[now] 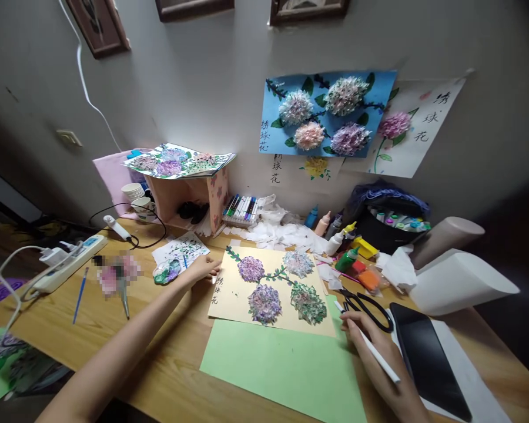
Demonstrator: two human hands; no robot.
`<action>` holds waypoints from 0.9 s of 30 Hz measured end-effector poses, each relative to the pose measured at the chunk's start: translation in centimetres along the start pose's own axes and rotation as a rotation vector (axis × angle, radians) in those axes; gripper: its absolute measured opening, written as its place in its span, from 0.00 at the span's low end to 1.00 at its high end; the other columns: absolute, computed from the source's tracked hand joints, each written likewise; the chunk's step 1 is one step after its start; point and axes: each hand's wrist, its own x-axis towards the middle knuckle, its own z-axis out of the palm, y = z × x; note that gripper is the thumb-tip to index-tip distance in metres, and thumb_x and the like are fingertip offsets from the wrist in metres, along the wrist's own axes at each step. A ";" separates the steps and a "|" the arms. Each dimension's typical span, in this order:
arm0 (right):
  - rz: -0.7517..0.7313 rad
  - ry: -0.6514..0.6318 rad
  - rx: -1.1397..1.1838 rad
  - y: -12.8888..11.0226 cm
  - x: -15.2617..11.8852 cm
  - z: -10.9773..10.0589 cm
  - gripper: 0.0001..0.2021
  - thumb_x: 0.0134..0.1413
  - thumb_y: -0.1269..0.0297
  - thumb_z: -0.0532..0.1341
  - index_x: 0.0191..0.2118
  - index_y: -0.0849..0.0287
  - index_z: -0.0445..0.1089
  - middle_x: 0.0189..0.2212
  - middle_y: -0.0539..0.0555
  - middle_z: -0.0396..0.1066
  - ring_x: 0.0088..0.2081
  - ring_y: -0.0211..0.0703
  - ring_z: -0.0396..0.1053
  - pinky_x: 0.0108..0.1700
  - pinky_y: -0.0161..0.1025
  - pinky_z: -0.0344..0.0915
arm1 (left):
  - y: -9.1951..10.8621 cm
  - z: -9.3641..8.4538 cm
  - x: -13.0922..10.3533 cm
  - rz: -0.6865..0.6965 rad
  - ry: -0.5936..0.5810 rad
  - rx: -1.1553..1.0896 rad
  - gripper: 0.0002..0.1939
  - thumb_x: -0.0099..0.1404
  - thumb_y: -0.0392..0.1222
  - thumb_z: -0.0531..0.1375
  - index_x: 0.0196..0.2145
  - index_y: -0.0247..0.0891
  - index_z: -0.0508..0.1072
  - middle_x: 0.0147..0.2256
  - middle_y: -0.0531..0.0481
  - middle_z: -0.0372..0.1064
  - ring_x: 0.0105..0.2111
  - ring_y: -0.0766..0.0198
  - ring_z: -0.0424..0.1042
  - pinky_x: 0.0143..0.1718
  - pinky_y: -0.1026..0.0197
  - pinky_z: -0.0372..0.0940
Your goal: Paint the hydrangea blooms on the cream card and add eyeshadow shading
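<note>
A cream sheet (233, 305) with several ruffled paper-like flowers, green leafy stems and handwritten characters lies on top of a light green sheet (282, 370). My left hand (205, 268) is at the cream sheet's left edge, fingers curled together; a small white piece shows beneath the fingertips, too small to name. In my right hand (374, 346), a slim white pen (381, 358) is gripped, slanting with one end toward the sheet's lower right corner. Black-handled scissors (370, 310) lie just beyond that hand.
Right of my hand lies a dark tablet (427, 358); paper rolls (462, 282) stand behind it. Paint bottles (335, 242), crumpled tissue (286, 235) and a marker box (241, 210) line the wall. At left are a paint-smeared paper (180, 255), a paintbrush (80, 296) and a power strip (70, 264).
</note>
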 end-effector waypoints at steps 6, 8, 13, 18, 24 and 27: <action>-0.019 0.005 -0.052 1.1 -0.2 -0.5 0.17 0.57 0.49 0.47 0.41 0.53 0.64 0.37 0.53 0.73 0.37 0.45 0.72 0.36 0.35 0.67 | 0.5 2.3 -0.5 0.038 -0.026 -0.048 0.14 0.48 0.41 0.62 0.14 0.37 0.62 0.12 0.55 0.59 0.15 0.66 0.63 0.20 0.64 0.58; -0.105 -0.002 -0.088 1.1 0.3 -0.9 0.16 0.57 0.51 0.48 0.42 0.53 0.64 0.40 0.54 0.73 0.40 0.47 0.72 0.37 0.37 0.67 | 0.7 2.0 -1.9 0.111 0.044 -0.059 0.10 0.49 0.39 0.61 0.17 0.37 0.64 0.16 0.54 0.63 0.18 0.65 0.64 0.22 0.64 0.59; -0.290 -0.011 -0.159 0.5 2.6 -1.3 0.14 0.57 0.53 0.47 0.42 0.55 0.62 0.41 0.57 0.72 0.42 0.50 0.71 0.40 0.41 0.66 | 0.7 0.0 -7.1 0.317 0.244 -0.117 0.04 0.54 0.40 0.59 0.28 0.40 0.66 0.25 0.55 0.66 0.28 0.65 0.67 0.29 0.65 0.57; -0.426 -0.056 -0.318 -0.1 6.5 1.0 0.14 0.57 0.58 0.47 0.43 0.58 0.63 0.42 0.61 0.71 0.43 0.52 0.69 0.42 0.45 0.65 | -0.9 -1.5 -12.0 0.323 0.385 -0.258 0.07 0.58 0.45 0.56 0.30 0.40 0.63 0.15 0.61 0.54 0.17 0.69 0.57 0.20 0.67 0.49; -0.658 -0.093 -0.604 0.0 10.2 5.6 0.17 0.53 0.70 0.47 0.45 0.63 0.67 0.40 0.65 0.71 0.41 0.55 0.69 0.41 0.49 0.65 | -6.0 -4.7 -20.2 0.195 0.600 -0.566 0.18 0.54 0.55 0.58 0.34 0.40 0.59 0.18 0.58 0.64 0.16 0.67 0.64 0.19 0.66 0.57; -0.764 0.046 -0.661 -3.2 10.6 7.9 0.21 0.48 0.74 0.47 0.48 0.63 0.66 0.40 0.67 0.69 0.39 0.58 0.68 0.37 0.51 0.65 | -9.9 -7.0 -26.0 0.126 0.762 -0.835 0.21 0.49 0.53 0.63 0.34 0.40 0.60 0.21 0.56 0.69 0.19 0.65 0.69 0.21 0.65 0.62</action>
